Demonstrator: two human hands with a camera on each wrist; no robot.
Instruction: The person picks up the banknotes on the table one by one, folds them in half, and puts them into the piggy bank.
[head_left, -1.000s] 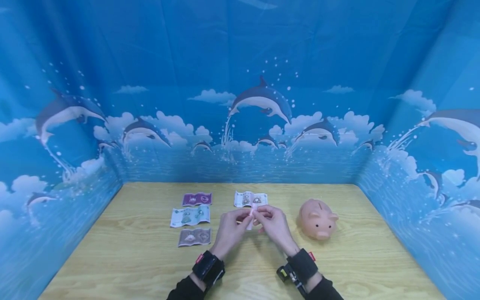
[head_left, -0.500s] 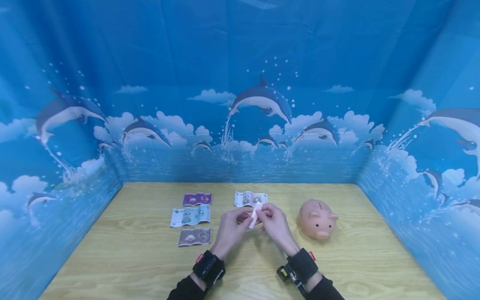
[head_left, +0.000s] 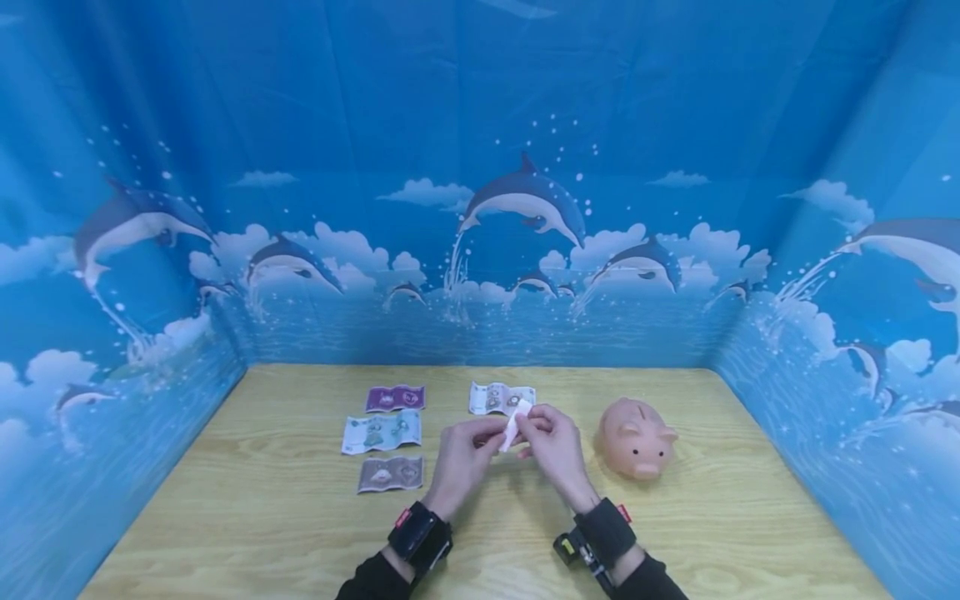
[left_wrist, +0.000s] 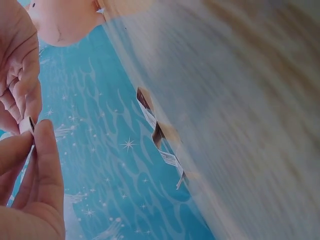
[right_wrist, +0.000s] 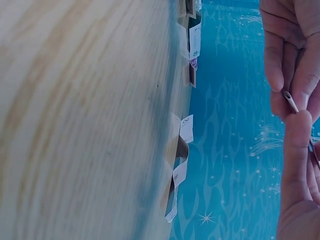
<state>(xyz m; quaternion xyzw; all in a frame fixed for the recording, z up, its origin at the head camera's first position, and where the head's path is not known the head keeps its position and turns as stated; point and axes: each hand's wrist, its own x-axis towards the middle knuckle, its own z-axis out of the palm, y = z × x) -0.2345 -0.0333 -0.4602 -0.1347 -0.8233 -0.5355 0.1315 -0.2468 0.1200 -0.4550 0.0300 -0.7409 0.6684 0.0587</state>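
Note:
Above the middle of the table, a narrow folded strip of pinkish-white paper point(head_left: 513, 427), apparently a folded banknote, is pinched by both hands. My left hand point(head_left: 463, 457) grips its lower left side between thumb and fingers. The right hand point(head_left: 557, 450) holds the upper right part, thumb on top. In the left wrist view the end of the folded paper point(left_wrist: 26, 125) shows between the fingertips; the right wrist view shows its rolled or folded edge point(right_wrist: 291, 101). Just behind the hands lies a pale creased banknote point(head_left: 491, 397), flat on the table.
Left of the hands lie a purple banknote point(head_left: 395, 398), a green one point(head_left: 381, 432) and a grey-brown one point(head_left: 390, 475), roughly in a column. A pink piggy bank point(head_left: 636, 440) with a slot on top stands to the right. A dolphin-print curtain point(head_left: 480, 325) surrounds the wooden table point(head_left: 262, 517).
The folded paper has tilted and shifted slightly up and right, with more of its pale face showing. The fingers have moved a little along it; the other notes and piggy bank stay put.

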